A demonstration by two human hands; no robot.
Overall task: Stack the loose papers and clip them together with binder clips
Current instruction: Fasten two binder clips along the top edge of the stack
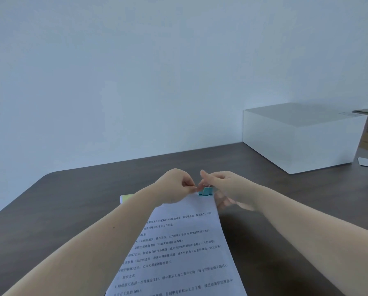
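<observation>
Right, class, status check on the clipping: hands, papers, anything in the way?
Left hand pinching the paper stack top edge. Right hand at the teal binder clip, clip seated on that edge. Nothing in the way.

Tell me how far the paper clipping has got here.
Done: the papers lie stacked, with a teal binder clip on their far edge. In hand: the left hand and right hand are both at that clip. Left: releasing it; no other clips are visible.

Dark brown wood-grain table is set against a plain pale blue-white wall. A white rectangular box is placed at its far right, beside the wall. Light is soft, even.
</observation>
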